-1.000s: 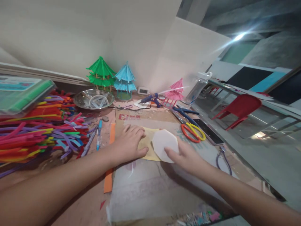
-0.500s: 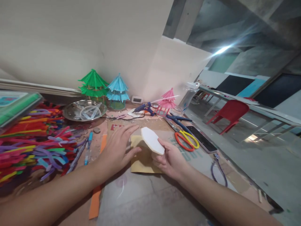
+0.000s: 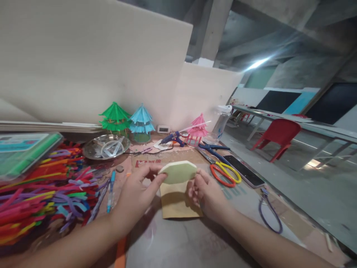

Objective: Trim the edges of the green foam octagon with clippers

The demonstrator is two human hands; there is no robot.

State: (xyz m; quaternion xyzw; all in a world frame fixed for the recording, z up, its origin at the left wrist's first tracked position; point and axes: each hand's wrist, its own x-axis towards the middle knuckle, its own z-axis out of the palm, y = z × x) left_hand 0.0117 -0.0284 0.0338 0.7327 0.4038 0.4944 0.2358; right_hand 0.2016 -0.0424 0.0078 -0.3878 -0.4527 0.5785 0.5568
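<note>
Both my hands hold a pale octagonal foam piece lifted above the table. My left hand pinches its left edge with thumb and fingers. My right hand grips its right edge. Under the piece a tan paper sheet lies flat on a grey mat.
A heap of coloured pipe cleaners fills the left. A metal bowl, green, blue and pink paper pagodas and a glue gun stand at the back. Scissors, a phone and a cord lie to the right.
My right hand lifted the foam piece off the tan sheet and tipped it up. My left hand left the sheet and took the piece's left edge.
</note>
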